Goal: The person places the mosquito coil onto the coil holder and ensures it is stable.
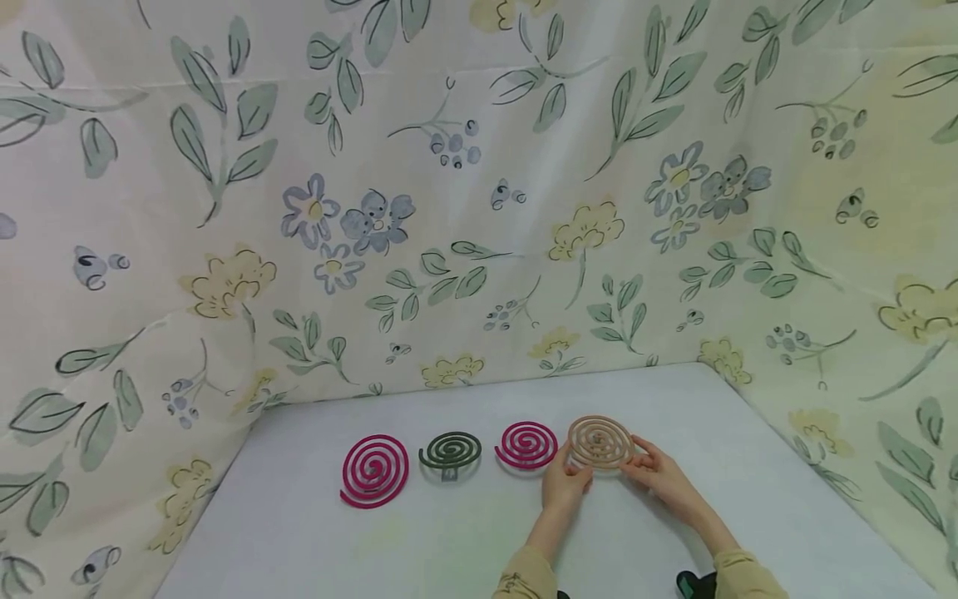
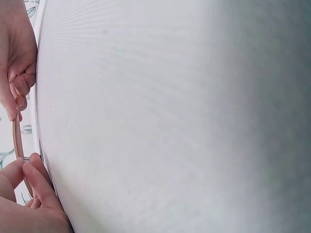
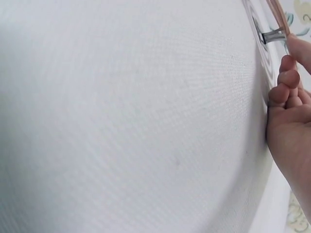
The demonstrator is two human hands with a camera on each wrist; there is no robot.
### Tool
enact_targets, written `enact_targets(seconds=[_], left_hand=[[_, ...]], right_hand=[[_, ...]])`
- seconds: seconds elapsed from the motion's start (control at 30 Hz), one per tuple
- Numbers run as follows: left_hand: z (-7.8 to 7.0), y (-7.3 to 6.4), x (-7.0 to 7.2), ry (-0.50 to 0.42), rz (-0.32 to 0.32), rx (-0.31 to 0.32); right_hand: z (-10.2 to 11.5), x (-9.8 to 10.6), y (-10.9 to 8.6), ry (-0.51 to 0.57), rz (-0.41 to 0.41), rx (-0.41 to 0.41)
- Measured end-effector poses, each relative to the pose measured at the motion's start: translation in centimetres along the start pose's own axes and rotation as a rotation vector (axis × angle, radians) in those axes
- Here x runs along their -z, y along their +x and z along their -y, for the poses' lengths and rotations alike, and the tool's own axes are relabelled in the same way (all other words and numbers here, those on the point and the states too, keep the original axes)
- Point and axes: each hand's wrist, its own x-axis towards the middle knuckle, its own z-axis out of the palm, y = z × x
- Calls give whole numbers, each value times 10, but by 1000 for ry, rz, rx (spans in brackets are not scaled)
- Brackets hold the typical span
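Note:
A tan mosquito coil (image 1: 599, 443) lies level above the white table, with both hands at its rim. My left hand (image 1: 563, 484) pinches its left edge between thumb and fingers. At the opposite edge my right hand (image 1: 664, 482) pinches it the same way. The left wrist view shows the coil (image 2: 18, 138) edge-on between the two hands. Under the coil, a small metal stand (image 3: 274, 36) shows in the right wrist view, close to the coil's underside. Directly left of my left hand is a magenta coil (image 1: 526, 444).
Farther left, a dark green coil (image 1: 451, 450) sits raised on a metal stand (image 1: 449, 474). Another magenta coil (image 1: 375, 471) lies at the row's left end. Floral cloth (image 1: 449, 208) hangs behind and beside the white table (image 1: 434, 553).

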Motion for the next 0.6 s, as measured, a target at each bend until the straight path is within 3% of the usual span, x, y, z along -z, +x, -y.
enact_targets(seconds=[0.33,0.6], left_hand=[[-3,-2,3,-72,50,32],[-2,-1,5,-61,77,6]], right_hand=[[0,3,-2,-28,33,1],[-1,2,-1,-61,13,-8]])
